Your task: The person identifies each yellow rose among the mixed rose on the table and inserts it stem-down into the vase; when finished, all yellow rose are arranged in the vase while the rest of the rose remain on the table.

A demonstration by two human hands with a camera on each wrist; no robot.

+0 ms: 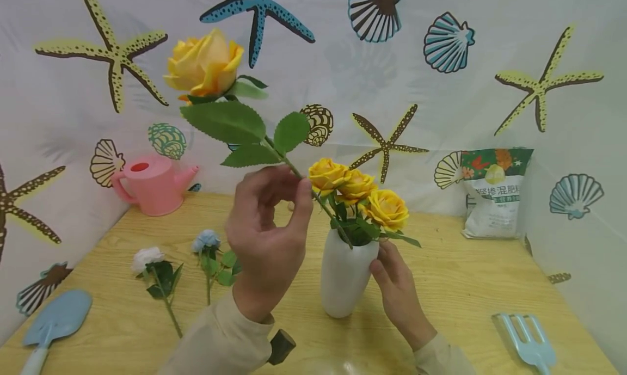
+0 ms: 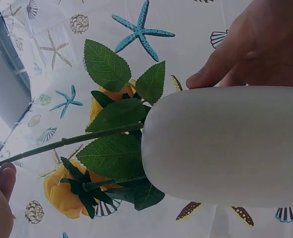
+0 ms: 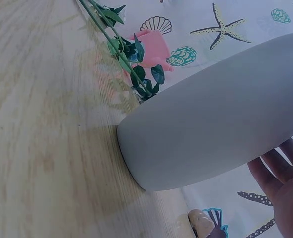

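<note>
A white vase [image 1: 344, 280] stands on the wooden table [image 1: 465, 299] with three yellow roses [image 1: 357, 192] in it. My left hand [image 1: 300, 189] pinches the green stem [image 1: 318, 201] of a fourth yellow rose [image 1: 203, 65]. That rose is raised up and to the left, and its stem's lower end reaches the vase mouth. My right hand [image 1: 381, 262] grips the vase's right side, thumb in front. The left wrist view shows the vase [image 2: 226, 144], the leafy stem [image 2: 67, 141] and the right hand [image 2: 256, 44] on the vase. In the right wrist view the vase [image 3: 216, 119] fills the frame, with my fingers [image 3: 280, 183] behind it.
A white rose [image 1: 149, 260] and a blue rose [image 1: 207, 241] lie on the table left of the vase. A pink watering can [image 1: 154, 184] stands at the back left, a soil bag [image 1: 495, 192] at the back right. A blue trowel [image 1: 54, 318] and a blue hand rake [image 1: 529, 339] lie at the front corners.
</note>
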